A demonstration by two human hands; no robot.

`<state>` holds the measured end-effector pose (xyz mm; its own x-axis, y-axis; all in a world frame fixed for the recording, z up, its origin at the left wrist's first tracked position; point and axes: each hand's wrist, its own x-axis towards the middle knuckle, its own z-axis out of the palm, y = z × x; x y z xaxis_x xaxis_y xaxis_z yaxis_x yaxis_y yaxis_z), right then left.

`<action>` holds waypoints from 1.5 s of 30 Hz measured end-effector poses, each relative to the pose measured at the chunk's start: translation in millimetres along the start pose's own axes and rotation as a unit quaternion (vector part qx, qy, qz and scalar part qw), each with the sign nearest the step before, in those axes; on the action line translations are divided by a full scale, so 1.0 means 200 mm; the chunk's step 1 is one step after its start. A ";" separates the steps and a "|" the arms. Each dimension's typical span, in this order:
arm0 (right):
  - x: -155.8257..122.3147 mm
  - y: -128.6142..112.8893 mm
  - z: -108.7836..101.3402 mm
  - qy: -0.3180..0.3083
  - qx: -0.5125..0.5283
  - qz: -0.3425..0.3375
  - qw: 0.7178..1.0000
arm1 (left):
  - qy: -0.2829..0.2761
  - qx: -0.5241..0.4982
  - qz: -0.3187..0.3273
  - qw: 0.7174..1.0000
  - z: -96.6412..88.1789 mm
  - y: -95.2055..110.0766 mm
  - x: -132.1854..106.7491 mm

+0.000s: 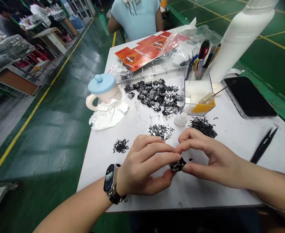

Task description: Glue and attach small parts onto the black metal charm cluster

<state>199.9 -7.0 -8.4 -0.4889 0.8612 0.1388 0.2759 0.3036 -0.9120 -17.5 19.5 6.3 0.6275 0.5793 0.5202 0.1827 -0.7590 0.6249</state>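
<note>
Between my two hands, just above the white table (pixel 142 200), is a small black part with silvery bits (pixel 177 165). My left hand (pixel 147 165) grips its left side between thumb and fingers, which hide much of it. From the right, my right hand (pixel 205 155) pinches the same part with thumb and fingertips. A tiny black piece (pixel 190 159) lies beside it. Just beyond my hands is a pile of small silver metal pieces (pixel 160 130). Short black curved pieces lie in a small heap (pixel 121 146) on the left and a larger heap (pixel 203 127) on the right.
Farther back lies a pile of black-and-silver parts (pixel 157 95). Around it stand a blue-lidded mug (pixel 103 87) with a crumpled tissue (pixel 108 116), a clear tool holder (pixel 198 97) and a white bottle (pixel 241 35). Tweezers (pixel 263 145) and a phone (pixel 250 97) lie right. Someone sits opposite.
</note>
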 end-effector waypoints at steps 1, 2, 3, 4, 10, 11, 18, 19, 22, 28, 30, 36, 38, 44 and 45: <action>0.00 0.00 0.00 -0.002 0.000 0.004 1.000 | 0.008 0.025 0.029 0.999 0.00 -0.01 0.00; 0.00 0.00 0.00 -0.005 0.000 0.007 1.000 | 0.013 0.048 0.052 0.997 0.01 -0.01 0.01; 0.00 0.00 0.00 -0.007 0.000 0.010 1.000 | 0.012 0.066 0.065 0.996 0.01 -0.02 0.01; 0.00 0.00 0.00 -0.009 0.000 0.011 1.000 | 0.006 0.079 0.068 0.995 0.01 -0.02 0.01; 0.00 -0.01 0.00 -0.026 0.006 0.022 0.999 | -0.017 0.105 0.091 0.990 -0.01 -0.02 0.01; 0.00 -0.01 0.00 -0.031 0.005 0.025 0.999 | -0.018 0.104 0.092 0.990 -0.01 -0.02 0.01; 0.00 0.00 0.02 -0.002 -0.076 -0.028 0.997 | 0.002 0.015 -0.016 1.000 0.03 0.01 0.01; 0.00 0.00 0.02 0.011 -0.093 -0.047 0.995 | 0.005 -0.010 -0.046 0.999 0.03 0.01 0.01; 0.00 0.01 0.03 0.029 -0.128 -0.076 0.988 | -0.008 -0.099 -0.162 0.982 0.05 0.01 0.00; 0.00 0.00 0.02 0.012 -0.118 -0.027 0.993 | -0.054 -0.311 -0.381 0.869 0.06 0.00 -0.01; 0.01 -0.01 0.02 0.005 -0.105 0.002 0.994 | -0.058 -0.370 -0.416 0.829 0.06 -0.01 -0.01; 0.02 -0.02 0.02 0.006 -0.071 0.055 0.996 | -0.038 -0.445 -0.473 0.760 0.06 -0.02 0.00; 0.02 -0.01 0.02 0.007 -0.069 0.062 0.996 | -0.031 -0.451 -0.482 0.751 0.07 -0.02 0.00; 0.03 0.00 0.05 0.007 -0.076 0.076 0.994 | -0.022 -0.450 -0.509 0.733 0.09 -0.04 -0.01; 0.03 0.01 0.05 0.005 -0.078 0.078 0.994 | -0.017 -0.452 -0.514 0.728 0.09 -0.04 -0.02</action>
<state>188.8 -6.5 -12.8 -0.4216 0.9068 0.0058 0.4723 0.2250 -0.8522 -7.1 17.9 -10.6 0.5324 0.6837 -0.4990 0.0059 0.5865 0.8099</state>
